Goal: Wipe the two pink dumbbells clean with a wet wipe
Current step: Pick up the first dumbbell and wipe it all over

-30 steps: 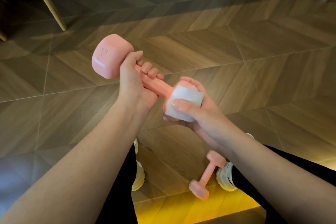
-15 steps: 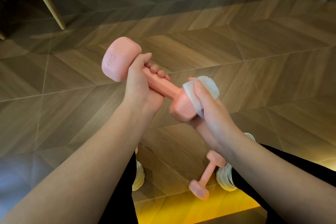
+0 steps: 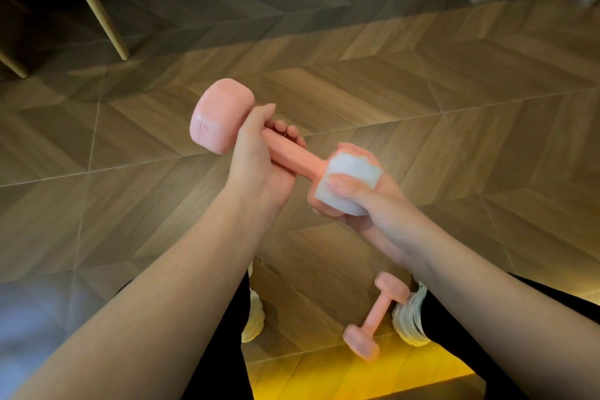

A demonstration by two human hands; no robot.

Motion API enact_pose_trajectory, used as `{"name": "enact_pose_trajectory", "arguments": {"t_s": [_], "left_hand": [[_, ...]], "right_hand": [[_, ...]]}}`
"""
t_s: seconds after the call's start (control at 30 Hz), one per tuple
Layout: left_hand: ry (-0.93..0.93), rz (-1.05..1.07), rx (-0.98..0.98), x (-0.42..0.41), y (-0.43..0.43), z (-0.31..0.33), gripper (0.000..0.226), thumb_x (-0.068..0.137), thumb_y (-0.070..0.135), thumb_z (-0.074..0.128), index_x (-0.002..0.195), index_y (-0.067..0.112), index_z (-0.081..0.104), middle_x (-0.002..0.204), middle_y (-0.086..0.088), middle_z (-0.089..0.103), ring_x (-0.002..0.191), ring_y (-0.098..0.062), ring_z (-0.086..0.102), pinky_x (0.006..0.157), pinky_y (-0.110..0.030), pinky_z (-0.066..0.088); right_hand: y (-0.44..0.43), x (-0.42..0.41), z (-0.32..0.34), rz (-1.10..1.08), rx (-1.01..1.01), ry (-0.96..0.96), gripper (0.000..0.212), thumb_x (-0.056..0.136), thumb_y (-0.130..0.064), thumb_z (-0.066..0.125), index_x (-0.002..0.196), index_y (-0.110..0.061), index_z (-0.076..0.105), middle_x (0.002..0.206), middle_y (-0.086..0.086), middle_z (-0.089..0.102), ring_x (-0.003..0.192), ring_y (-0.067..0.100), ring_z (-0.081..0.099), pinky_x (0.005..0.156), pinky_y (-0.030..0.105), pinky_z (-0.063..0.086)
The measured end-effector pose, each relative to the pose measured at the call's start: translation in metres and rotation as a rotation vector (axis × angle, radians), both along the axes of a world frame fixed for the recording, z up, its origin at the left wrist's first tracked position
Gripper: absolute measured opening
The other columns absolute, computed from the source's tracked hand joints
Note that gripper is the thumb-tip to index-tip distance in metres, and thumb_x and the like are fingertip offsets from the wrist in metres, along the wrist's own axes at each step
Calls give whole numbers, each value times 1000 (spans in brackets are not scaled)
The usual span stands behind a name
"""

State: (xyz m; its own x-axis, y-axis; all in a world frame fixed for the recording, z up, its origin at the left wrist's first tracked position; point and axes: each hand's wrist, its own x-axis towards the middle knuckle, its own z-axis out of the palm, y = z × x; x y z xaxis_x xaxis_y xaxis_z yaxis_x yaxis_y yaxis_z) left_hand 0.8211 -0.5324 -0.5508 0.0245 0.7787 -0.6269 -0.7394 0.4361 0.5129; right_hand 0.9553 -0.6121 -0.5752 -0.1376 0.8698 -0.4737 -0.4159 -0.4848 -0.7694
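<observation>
Your left hand [image 3: 256, 159] grips the dumbbell [image 3: 224, 117]; right hand [image 3: 360, 198] wraps the wet wipe [image 3: 347, 178] round its head, seemingly fully; twist firmly.

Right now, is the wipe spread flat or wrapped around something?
Wrapped: the wipe covers one end of the held dumbbell, gripped by the right hand.

The left hand [image 3: 256, 166] and right hand [image 3: 367, 201] are bare, and so are the left forearm [image 3: 162, 302] and right forearm [image 3: 487, 295] back to the near edge of the view. The legs wear plain black trousers [image 3: 222, 367] that reach the shoe tops. The left shoe [image 3: 251, 318] is white with a thick, pale sole. The right shoe [image 3: 409, 318] is also white, chunky, with ribbed, layered panels along its side.
</observation>
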Motion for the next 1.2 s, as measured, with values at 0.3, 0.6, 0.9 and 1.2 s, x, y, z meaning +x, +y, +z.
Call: {"name": "enact_pose_trajectory", "arguments": {"t_s": [0.3, 0.6, 0.9, 1.2], "left_hand": [[-16, 57, -68, 3, 7, 3, 30, 93, 17, 57, 69, 20, 40, 46, 8, 38, 38, -9, 39, 51, -24, 38], [-7, -21, -42, 2, 10, 6, 37, 94, 25, 61, 65, 21, 38, 47, 9, 35, 38, -9, 36, 50, -22, 38], [-6, -8, -50, 3, 10, 9, 36, 94, 21, 59, 65, 21, 37, 47, 9, 34, 38, -9, 34, 50, -22, 36], [-4, -27, -64, 4, 8, 6, 35, 92, 17, 58, 65, 20, 37, 46, 7, 34, 38, -10, 35, 51, -23, 37]], "right_hand": [[1, 0, 2, -23, -6, -87, 57, 80, -32, 76, 129, -17, 52, 121, 23, 61, 102, 42, 62, 94, 65, 48], [-3, 7, 7, 32, 2, -54, 58, 73, -20, 73, 128, -26, 53, 129, 23, 56, 112, 46, 60, 96, 58, 50], [-1, 8, 6, 29, 34, 20, 40, 84, -28, 63, 123, -28, 56, 129, 24, 58, 118, 48, 57, 94, 65, 49], [-2, -3, 6, -21, 4, -203, 47, 80, -43, 71, 122, -26, 59, 114, 16, 67, 96, 27, 69, 82, 51, 60]]}}
